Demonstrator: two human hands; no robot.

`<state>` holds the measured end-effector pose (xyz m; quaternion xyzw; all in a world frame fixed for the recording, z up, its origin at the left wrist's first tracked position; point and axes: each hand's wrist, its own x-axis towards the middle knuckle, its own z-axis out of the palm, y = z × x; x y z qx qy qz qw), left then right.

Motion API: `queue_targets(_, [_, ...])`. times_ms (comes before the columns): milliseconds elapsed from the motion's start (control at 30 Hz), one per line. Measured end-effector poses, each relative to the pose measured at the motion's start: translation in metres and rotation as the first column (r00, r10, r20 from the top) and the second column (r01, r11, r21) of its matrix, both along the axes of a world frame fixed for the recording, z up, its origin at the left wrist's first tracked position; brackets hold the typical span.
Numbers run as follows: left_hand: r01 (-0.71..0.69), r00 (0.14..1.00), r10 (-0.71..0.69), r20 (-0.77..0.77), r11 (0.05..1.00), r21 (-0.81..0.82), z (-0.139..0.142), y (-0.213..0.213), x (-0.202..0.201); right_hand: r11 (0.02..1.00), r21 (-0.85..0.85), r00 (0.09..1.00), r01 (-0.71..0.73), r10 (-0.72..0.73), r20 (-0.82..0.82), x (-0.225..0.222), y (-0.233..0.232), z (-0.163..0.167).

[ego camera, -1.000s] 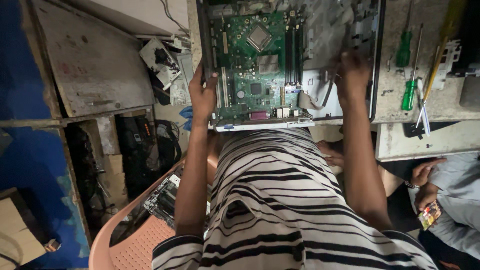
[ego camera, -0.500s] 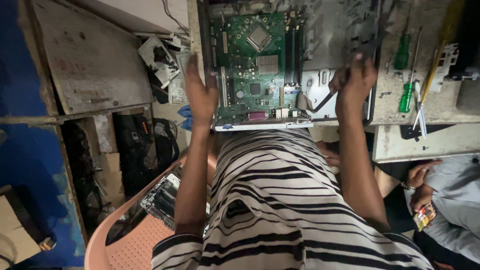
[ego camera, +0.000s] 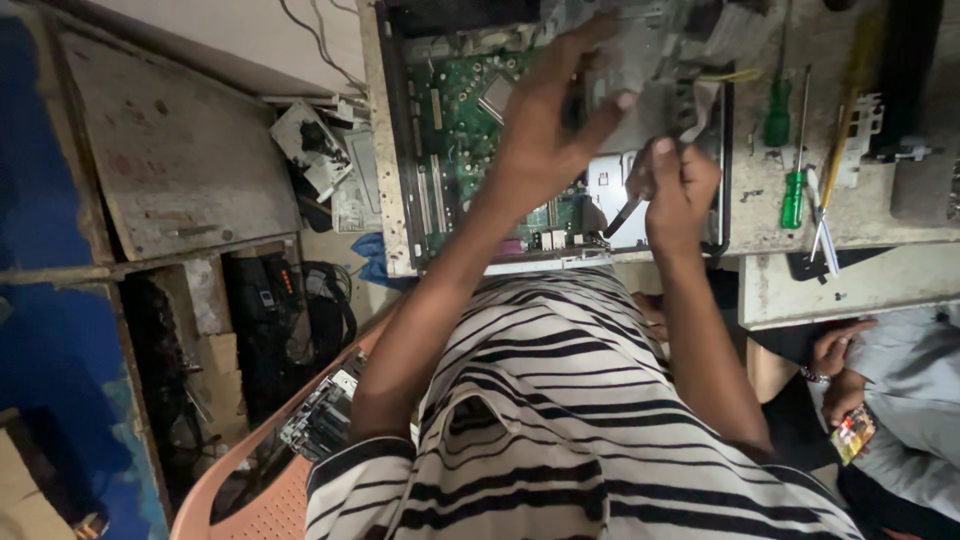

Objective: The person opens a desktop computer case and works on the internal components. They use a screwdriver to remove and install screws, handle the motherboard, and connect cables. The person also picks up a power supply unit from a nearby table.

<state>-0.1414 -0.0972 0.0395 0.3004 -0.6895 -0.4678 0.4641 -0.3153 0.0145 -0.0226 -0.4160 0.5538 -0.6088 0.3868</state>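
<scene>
Green motherboard lies in the open computer case; above it the left hand grips a dark part, the right hand pinches a black cable. Best eased gently. Screwdrivers lie right of the case.

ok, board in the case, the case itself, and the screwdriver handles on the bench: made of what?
Board: green laminate, probably fibreglass, matte, with slots and chips.
Case: looks like sheet metal, dull grey, thin folded rim.
Screwdriver handles: likely plastic, translucent glossy green.
</scene>
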Motion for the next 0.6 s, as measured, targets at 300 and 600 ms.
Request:
queue_targets(300, [0.214, 0.969, -0.209, -0.129, 0.977, 0.023, 0.0, -0.011, -0.005, 0.989, -0.011, 0.983, -0.148, 0.148, 0.104, 0.012, -0.008, 0.011])
queue_targets(600, [-0.11, 0.98, 0.164, 0.11, 0.915, -0.387, 0.0, -0.006, -0.002, 1.0, 0.0, 0.941, -0.017, 0.016, -0.337, 0.002, -0.023, 0.026])
